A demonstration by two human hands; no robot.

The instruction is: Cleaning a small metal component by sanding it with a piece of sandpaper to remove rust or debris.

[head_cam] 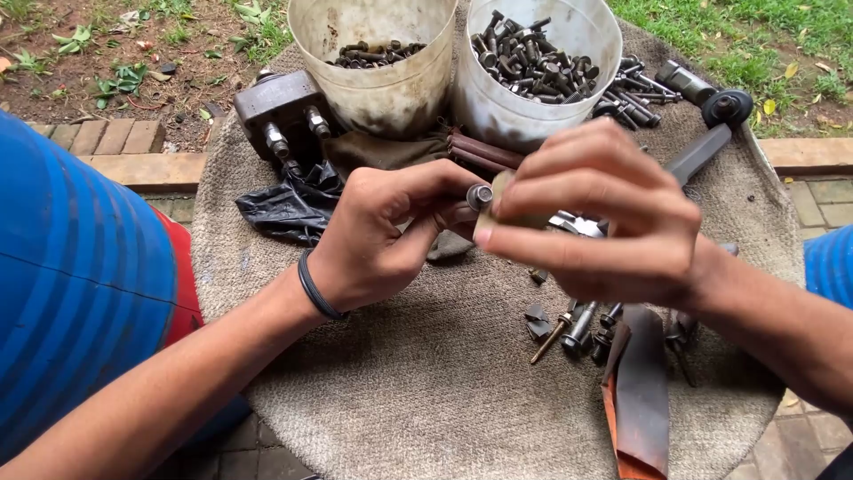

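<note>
Bolt point(480, 196) pinched by left hand point(378, 236), lying level, head rightward

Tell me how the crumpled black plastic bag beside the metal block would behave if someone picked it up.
The black plastic bag lies crumpled in soft folds, so it would probably hang limp and floppy. It looks like thin film, so likely very light. One edge sits against the metal block, near the left hand; it may snag or drag there, though I cannot tell whether it is pinned.
</note>
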